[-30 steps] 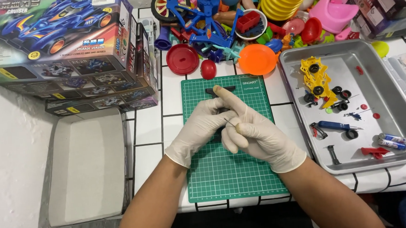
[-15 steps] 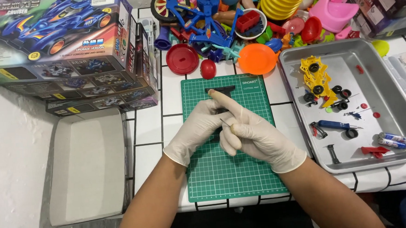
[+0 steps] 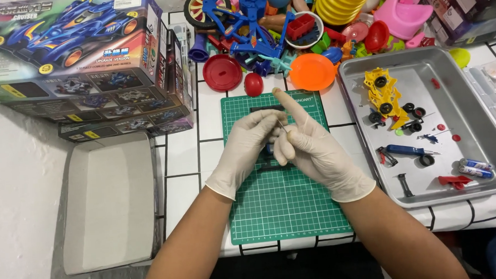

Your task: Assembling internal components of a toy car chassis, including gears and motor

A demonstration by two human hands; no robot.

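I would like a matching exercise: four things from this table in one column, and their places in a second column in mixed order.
Things:
1. yellow toy car body
2. green cutting mat
3. empty box lid
4. orange dish

Places:
A. beneath both gloved hands
B. inside the metal tray
C. among the toy pile, behind the mat
D. left of the mat, before the model car box

Pairs: 1-B, 2-A, 3-D, 4-C

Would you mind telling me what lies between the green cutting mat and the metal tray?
In the head view, only bare white tiled table with dark grout lines separates the green mat from the metal tray; nothing lies on that strip.
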